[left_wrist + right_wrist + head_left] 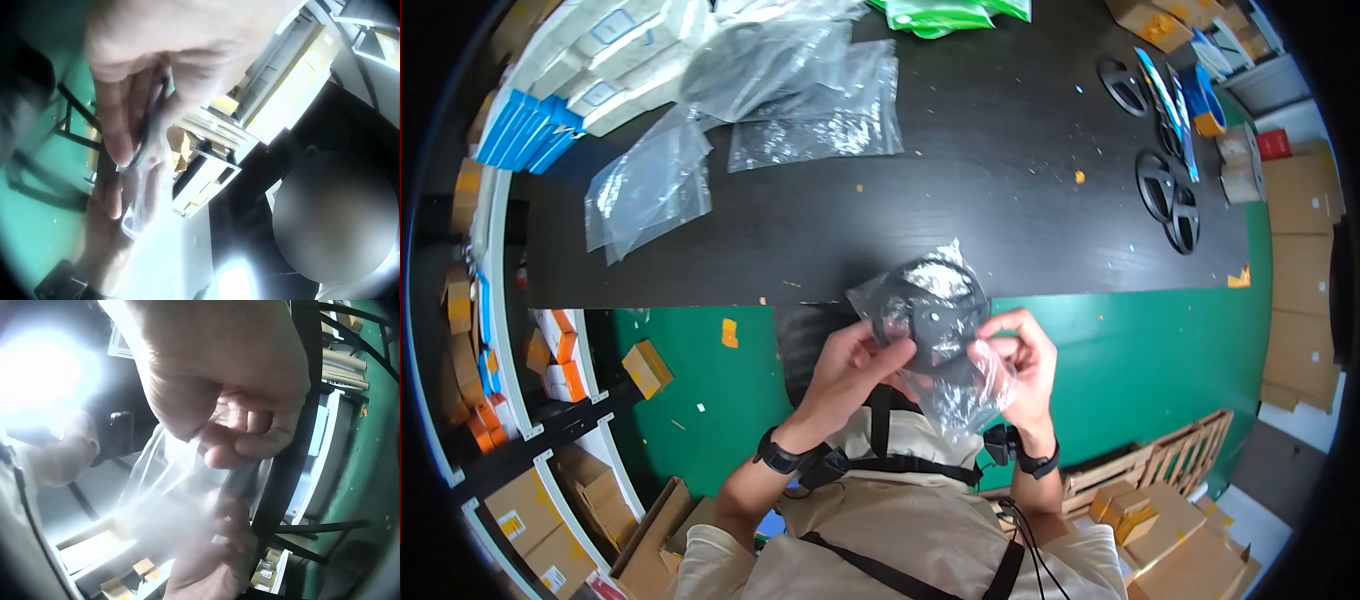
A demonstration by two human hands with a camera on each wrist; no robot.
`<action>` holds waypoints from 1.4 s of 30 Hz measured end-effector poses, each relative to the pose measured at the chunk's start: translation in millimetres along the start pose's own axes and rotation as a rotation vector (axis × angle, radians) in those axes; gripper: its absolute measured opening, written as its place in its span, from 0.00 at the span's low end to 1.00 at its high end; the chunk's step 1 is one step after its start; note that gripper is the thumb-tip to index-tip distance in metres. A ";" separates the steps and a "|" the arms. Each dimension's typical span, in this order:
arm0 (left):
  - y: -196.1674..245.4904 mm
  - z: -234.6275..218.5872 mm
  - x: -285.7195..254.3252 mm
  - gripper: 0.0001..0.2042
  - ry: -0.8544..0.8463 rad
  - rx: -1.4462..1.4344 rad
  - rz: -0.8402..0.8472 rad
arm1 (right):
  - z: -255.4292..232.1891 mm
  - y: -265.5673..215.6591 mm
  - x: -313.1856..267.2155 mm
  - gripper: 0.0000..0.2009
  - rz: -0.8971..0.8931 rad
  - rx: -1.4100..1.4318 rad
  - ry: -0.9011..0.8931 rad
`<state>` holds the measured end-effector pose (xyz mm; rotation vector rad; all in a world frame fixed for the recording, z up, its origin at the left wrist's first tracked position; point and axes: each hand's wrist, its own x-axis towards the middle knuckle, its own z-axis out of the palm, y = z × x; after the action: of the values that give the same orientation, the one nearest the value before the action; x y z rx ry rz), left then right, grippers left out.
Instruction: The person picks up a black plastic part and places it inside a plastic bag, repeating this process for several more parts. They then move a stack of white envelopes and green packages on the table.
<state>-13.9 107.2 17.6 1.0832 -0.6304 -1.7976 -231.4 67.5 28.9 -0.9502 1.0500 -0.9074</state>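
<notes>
A clear plastic bag (962, 402) with a black ring-shaped part (927, 325) inside is held up in front of the body, near the table's front edge. My left hand (850, 372) grips the bag and part from the left, thumb on top and fingers beneath. On the other side, my right hand (1025, 372) pinches the loose plastic near the bag's lower right end. In the right wrist view, the bag (181, 469) hangs as wrinkled film under the right fingertips. The left wrist view has the bag (147, 187) nearly edge-on between both hands.
Flat clear bags (815, 120) lie at the back left of the dark table (1000, 200), beside stacked white and blue packs (615, 65). More black ring-shaped parts (1157, 185) lie at the right. A green packet (945, 15) is at the far edge; a small carton (647, 368) sits on the floor.
</notes>
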 end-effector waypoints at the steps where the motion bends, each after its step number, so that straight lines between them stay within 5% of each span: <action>1: 4.0 -1.4 -1.8 0.18 -0.012 0.038 -0.003 | -1.7 -1.6 -0.8 0.14 -0.058 -0.041 -0.052; 5: 70.6 -12.5 -14.6 0.15 0.058 0.018 0.181 | 2.6 -13.0 3.9 0.17 -0.221 -0.089 -0.169; 9: 159.5 -42.4 10.6 0.26 0.258 0.094 0.504 | 1.3 -16.9 5.7 0.18 -0.249 -0.068 -0.167; 14: 223.2 -100.3 76.6 0.38 0.355 0.226 0.610 | 0.4 -10.0 6.6 0.14 -0.183 -0.152 -0.169; 19: 235.0 -116.1 86.7 0.44 0.406 0.285 0.457 | -1.9 -5.7 4.1 0.11 -0.112 -0.140 -0.142; 22: 233.3 -122.6 65.6 0.37 0.611 0.475 0.365 | -2.9 -4.3 5.3 0.11 -0.089 -0.156 -0.120; 27: 216.4 -149.0 30.1 0.26 0.594 0.735 0.352 | -3.1 2.4 12.9 0.09 -0.080 -0.214 -0.105; 30: 192.5 -152.8 28.1 0.15 0.626 1.536 0.485 | 2.3 2.2 17.0 0.09 -0.076 -0.231 -0.116; 34: 174.3 -159.2 36.7 0.13 0.662 1.816 0.743 | 11.6 -2.5 20.9 0.08 -0.102 -0.276 -0.126; 36: 174.4 -162.1 41.7 0.09 0.702 1.836 0.670 | 9.3 -9.1 16.2 0.08 -0.103 -0.325 -0.046; 42: 175.0 -149.5 19.2 0.02 0.902 1.714 0.930 | -33.2 -37.3 25.3 0.06 -0.295 -0.399 0.065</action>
<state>190.7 15.6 73.3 1.8809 -1.6931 0.4517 -262.4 25.7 49.7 -1.4450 1.1909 -0.9929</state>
